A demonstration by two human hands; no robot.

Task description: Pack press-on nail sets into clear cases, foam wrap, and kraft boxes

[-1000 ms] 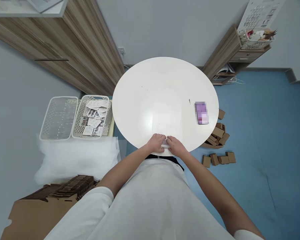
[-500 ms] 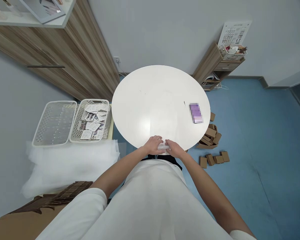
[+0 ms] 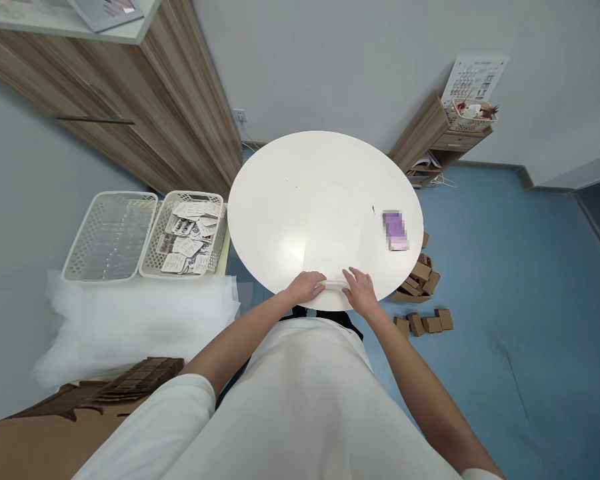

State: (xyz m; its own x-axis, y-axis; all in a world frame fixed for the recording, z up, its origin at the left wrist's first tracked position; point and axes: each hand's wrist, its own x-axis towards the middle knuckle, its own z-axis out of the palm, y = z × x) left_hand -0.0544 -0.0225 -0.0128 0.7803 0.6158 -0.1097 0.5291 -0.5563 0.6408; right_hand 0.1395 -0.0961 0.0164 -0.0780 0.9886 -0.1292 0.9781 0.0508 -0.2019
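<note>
A narrow, whitish translucent bundle [image 3: 336,285] lies crosswise near the front edge of the white oval table [image 3: 260,193]. Beyond it a thin translucent sheet [image 3: 325,257] is spread flat, faint against the tabletop. At the bundle's left end is my left hand [image 3: 307,287], its fingers and thumb closed on that end. My right hand [image 3: 361,291] is by the right end, fingers spread and resting on the sheet, thumb close to the bundle. What is inside the bundle cannot be made out.
A blurred purple item [image 3: 396,231] lies on the table's right. Left are a basket of printed cards [image 3: 187,233], a basket of clear pieces [image 3: 113,237], translucent sheets [image 3: 145,320] and flattened cardboard [image 3: 135,381]. Small cardboard boxes [image 3: 433,325] stand on the floor at right.
The bundle has moved slightly away from my body and looks whiter, less clear. My right hand has shifted right and its fingers have spread. The view has tilted slightly.
</note>
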